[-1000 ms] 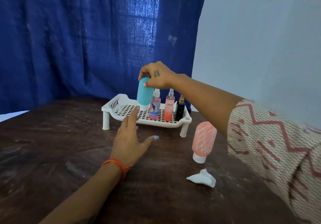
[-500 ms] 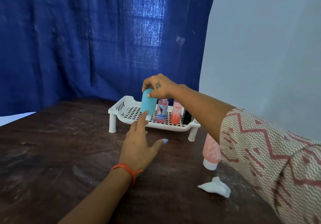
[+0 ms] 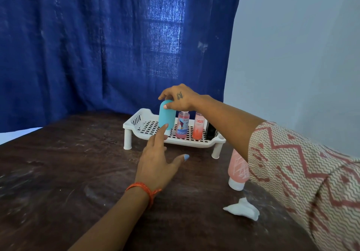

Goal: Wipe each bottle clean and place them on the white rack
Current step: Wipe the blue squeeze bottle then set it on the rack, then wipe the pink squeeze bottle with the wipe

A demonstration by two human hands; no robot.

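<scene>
A teal bottle point(image 3: 167, 115) stands cap down on the white rack point(image 3: 143, 117), and my right hand point(image 3: 180, 98) grips its top from above. My left hand point(image 3: 157, 161) is stretched toward the rack with fingers straight, its index fingertip in front of the teal bottle's lower part. To the right of the teal bottle, a pink spray bottle point(image 3: 182, 125), an orange spray bottle point(image 3: 198, 126) and a black bottle point(image 3: 211, 133) stand in a row on the rack. A pink tube bottle point(image 3: 237, 170) stands cap down on the table beside the rack, partly hidden by my right arm.
A crumpled white wipe point(image 3: 242, 210) lies on the dark brown table point(image 3: 58, 173) near the right front. A blue curtain point(image 3: 97, 46) hangs behind the table and a pale wall point(image 3: 302, 56) is at the right.
My right hand has lowered the teal bottle onto the rack next to the pink spray bottle. My left hand has stayed stretched out near the rack's front.
</scene>
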